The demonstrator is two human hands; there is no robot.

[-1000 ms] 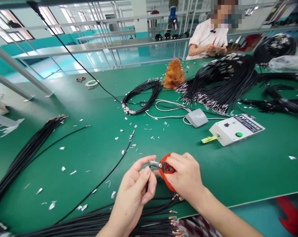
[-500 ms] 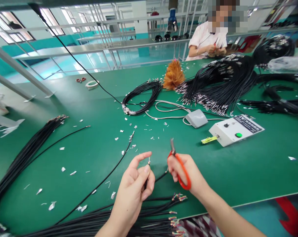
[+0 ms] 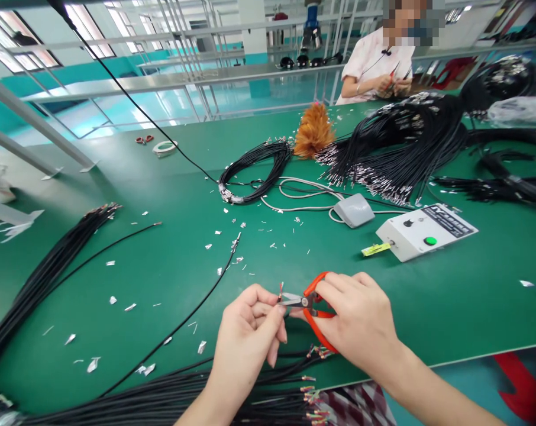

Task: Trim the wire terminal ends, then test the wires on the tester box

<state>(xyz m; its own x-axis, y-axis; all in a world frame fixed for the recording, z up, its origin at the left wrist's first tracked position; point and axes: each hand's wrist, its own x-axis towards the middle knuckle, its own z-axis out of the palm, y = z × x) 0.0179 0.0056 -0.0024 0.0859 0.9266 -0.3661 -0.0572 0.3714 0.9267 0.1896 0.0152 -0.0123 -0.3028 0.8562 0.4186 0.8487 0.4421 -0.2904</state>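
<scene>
- A green table [image 3: 449, 307] is covered with cable work; every place below is given relative to the white control box [image 3: 428, 232].
- A large heap of black cables with metal ends [image 3: 396, 154] is seen just behind the box.
- A long bundle of black cables [image 3: 41, 284] is laid far left of the box.
- Another sheaf of black cables with coloured stripped tips [image 3: 232, 396] is laid at the near table edge, left and in front of the box.
- A coiled black cable loop [image 3: 254, 171] is seen behind-left of the box, an orange feather duster [image 3: 312, 131] touching its far side.
- A person in a white top [image 3: 374, 59] is seated well behind the box, hands together.
- A grey foot pedal [image 3: 354, 210] is placed just left of the box.
- The right hand [image 3: 361, 322] is closed around red-handled scissors [image 3: 310, 302], in front-left of the box.
- The left hand [image 3: 250, 337] is pinched shut on a single thin wire end [image 3: 280, 290], blade tips touching it.
- Silver foil scraps [image 3: 236, 260] are scattered left of the box.
</scene>
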